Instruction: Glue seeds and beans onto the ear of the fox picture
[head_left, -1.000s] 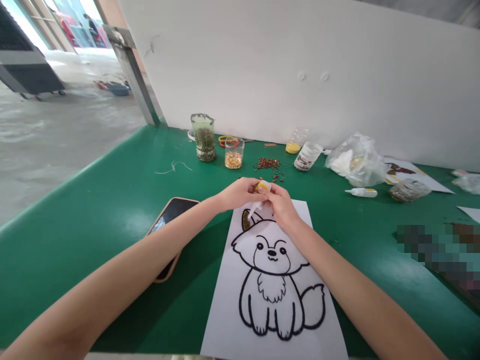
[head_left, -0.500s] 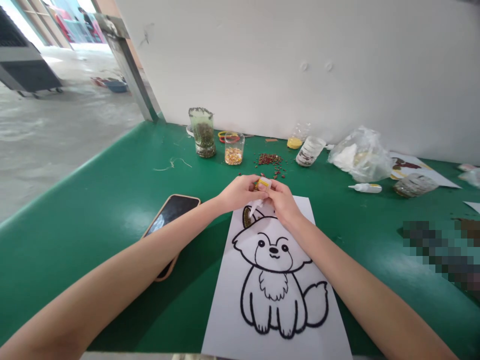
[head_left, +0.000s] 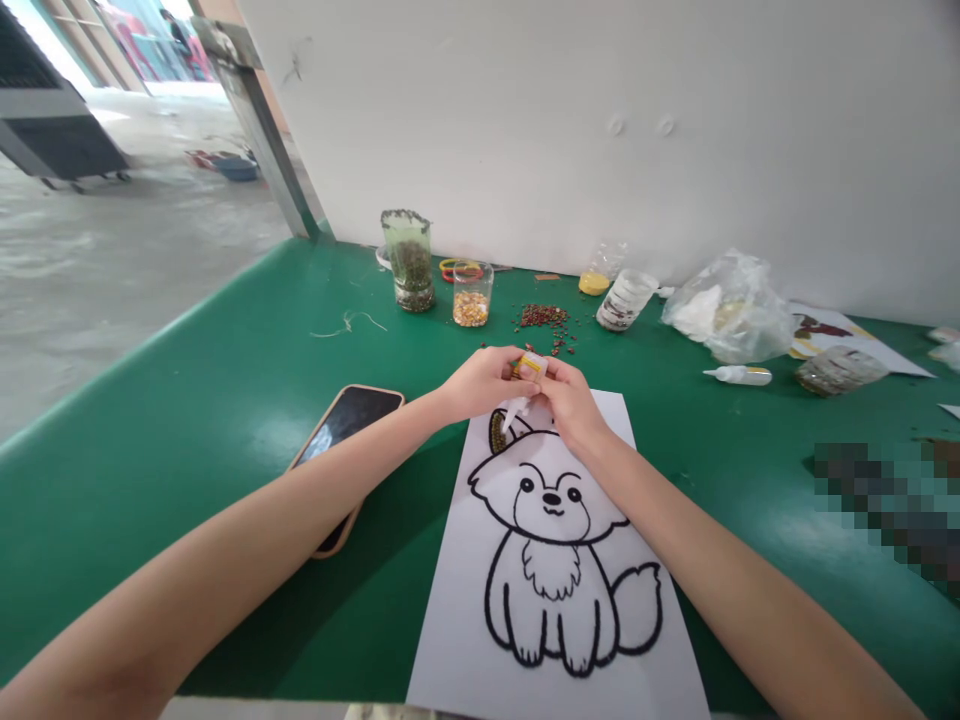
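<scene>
Both my left hand (head_left: 489, 383) and my right hand (head_left: 568, 400) are closed around a small white glue bottle (head_left: 532, 367) with a yellow label. Its nozzle points down at the left ear of a fox drawing on a white sheet of paper (head_left: 457, 610). Greenish-brown seeds (head_left: 498, 432) cover part of that ear; the rest of the visible drawing is black outline on bare paper. My fingers hide most of the bottle and the top of the sheet.
Left of the paper lies a phone (head_left: 349, 420). Behind are a green cup of seeds (head_left: 411, 265), a cup of corn kernels (head_left: 472, 300), loose reddish seeds (head_left: 545, 316), a tilted bottle (head_left: 625, 300), a plastic bag (head_left: 731, 310) and another glue bottle (head_left: 741, 375).
The whole view has shifted slightly, so things sit a little further right. Both hands keep their hold on the glue bottle over the ear.
</scene>
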